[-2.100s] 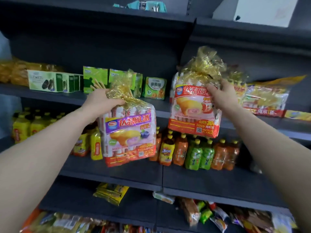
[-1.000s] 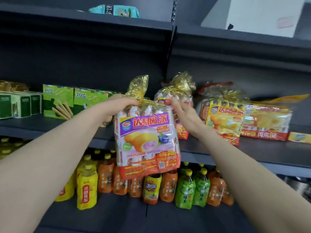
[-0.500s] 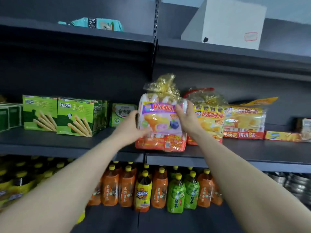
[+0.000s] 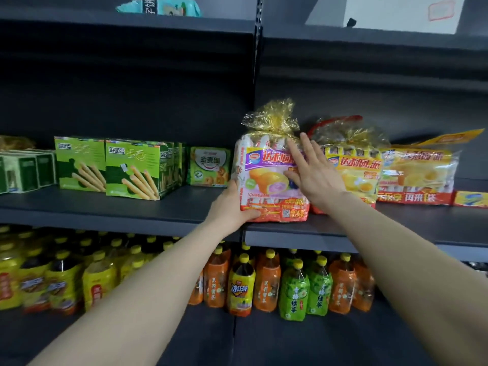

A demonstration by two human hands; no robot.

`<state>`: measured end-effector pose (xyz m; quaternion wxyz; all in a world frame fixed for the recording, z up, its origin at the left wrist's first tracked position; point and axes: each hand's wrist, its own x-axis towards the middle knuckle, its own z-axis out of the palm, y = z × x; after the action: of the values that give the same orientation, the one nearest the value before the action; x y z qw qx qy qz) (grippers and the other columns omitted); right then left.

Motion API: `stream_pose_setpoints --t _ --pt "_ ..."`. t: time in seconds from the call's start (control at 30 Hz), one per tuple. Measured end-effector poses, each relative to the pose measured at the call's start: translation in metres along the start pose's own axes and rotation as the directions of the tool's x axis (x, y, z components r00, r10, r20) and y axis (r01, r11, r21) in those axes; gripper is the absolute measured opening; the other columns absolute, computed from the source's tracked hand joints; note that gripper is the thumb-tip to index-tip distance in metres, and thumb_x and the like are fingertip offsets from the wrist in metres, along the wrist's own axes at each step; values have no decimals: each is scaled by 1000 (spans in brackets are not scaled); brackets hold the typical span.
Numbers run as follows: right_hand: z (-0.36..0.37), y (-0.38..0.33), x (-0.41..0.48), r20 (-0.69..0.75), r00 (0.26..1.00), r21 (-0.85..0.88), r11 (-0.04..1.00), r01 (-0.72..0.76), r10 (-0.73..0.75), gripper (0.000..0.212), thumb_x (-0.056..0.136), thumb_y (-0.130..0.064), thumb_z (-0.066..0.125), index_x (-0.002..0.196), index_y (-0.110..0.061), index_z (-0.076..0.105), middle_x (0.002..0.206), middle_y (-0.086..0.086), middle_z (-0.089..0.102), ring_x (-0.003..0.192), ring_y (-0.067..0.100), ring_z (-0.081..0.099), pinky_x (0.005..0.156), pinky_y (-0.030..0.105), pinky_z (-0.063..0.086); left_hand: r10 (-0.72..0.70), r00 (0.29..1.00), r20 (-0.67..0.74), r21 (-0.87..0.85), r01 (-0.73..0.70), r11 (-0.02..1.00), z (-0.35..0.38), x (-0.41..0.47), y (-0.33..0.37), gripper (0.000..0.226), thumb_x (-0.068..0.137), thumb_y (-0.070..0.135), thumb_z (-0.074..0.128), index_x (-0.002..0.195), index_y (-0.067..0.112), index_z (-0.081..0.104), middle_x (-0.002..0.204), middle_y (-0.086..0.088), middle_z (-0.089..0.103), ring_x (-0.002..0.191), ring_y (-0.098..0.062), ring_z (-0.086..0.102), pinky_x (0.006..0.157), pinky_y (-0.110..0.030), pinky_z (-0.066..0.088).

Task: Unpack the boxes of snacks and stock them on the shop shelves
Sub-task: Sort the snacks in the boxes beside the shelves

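Presently we record the purple cake bag (image 4: 264, 178) standing upright on the middle shelf (image 4: 132, 207), near its front edge, with its gold-tied top rising just above the fingertips of the right hand (image 4: 317, 178).

Left hand (image 4: 229, 204): it grips the bag's lower left corner. The thumb (image 4: 250, 213) curls across the front bottom edge. The remaining fingers pass behind the pack and are hidden, so we cannot tell how they lie.

Right hand: it rests flat against the right part of the bag's front, its fingers (image 4: 309, 147) straight and spread, pinching nothing.

Surroundings:
- Just beyond the right hand's fingers, on their outer side, a yellow cake bag (image 4: 353, 170) stands upright. The hand covers the seam, so we cannot tell whether the two bags touch.
- Further out on that side lies a flat yellow pack (image 4: 420, 175) with a red band.
- Outward of the left hand's fingers sits a small green box (image 4: 208, 166), and past it the green biscuit-stick boxes (image 4: 132, 170).
- Below both hands, on the lower shelf, stand rows of drink bottles (image 4: 266, 281) in orange, green and yellow.
- Well above the fingers, the top shelf carries a white carton (image 4: 390, 11) and a teal packet (image 4: 158, 6).
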<state>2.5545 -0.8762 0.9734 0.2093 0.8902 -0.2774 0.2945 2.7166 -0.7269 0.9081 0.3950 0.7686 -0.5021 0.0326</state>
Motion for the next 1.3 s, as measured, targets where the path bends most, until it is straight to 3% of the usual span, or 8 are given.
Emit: stream_pose_setpoints --t 0.23,0.47,0.7,0.8,1.0,1.17,1.3 --pt "7 0 5 3 1000 -17 1000 3 -3 69 105 -50 28 158 -24 -8 166 11 -7 153 33 1 123 47 18 -17 999 -32 -10 16 1000 4 6 -4 81 74 42 81 139 25 35 132 2 57 118 -21 57 95 -40 48" --pt "4 -5 -3 -47 999 -9 1000 -16 16 67 105 -47 30 159 -22 0 166 14 0 153 35 0 122 48 16 -8 999 -40 113 13 994 4 -3 -8 77 79 53 72 139 22 36 130 -3 56 116 -23 55 91 -39 48" --pt "-2 -30 -48 -38 995 -3 996 -88 88 62 106 -43 30 160 -22 8 166 14 4 152 36 3 120 52 17 29 998 -50 203 -18 979 -15 -49 -13 56 94 38 60 142 17 42 138 -10 50 126 -31 47 98 -41 41" --pt "-10 -47 -79 -33 998 -20 998 -55 54 58 106 -40 32 159 -21 18 165 16 13 151 38 10 118 56 23 43 997 -60 231 -28 973 -27 -84 -19 61 96 34 58 149 15 35 147 -8 42 133 -28 40 106 -40 37" --pt "-13 -118 -168 -77 996 109 993 -36 44 53 102 -30 46 151 -12 35 153 25 35 143 44 30 111 56 33 100 995 -27 302 -87 949 -45 -188 -60 56 92 30 62 144 17 44 140 -8 48 126 -30 46 105 -38 35" --pt "20 -204 -271 22 1000 206 979 7 -12 52 98 -26 44 147 -7 40 140 28 44 127 46 44 100 53 41 -44 996 73 303 20 953 -36 -304 -125 56 90 28 63 142 18 45 139 -10 49 125 -33 48 100 -40 40" --pt "70 -276 -367 222 970 297 954 31 -101 57 100 -24 49 153 -10 30 148 24 38 131 45 40 101 54 40 -195 975 106 268 161 950 -9 -399 -195 54 89 26 65 139 19 48 137 -11 50 123 -34 49 98 -44 44"
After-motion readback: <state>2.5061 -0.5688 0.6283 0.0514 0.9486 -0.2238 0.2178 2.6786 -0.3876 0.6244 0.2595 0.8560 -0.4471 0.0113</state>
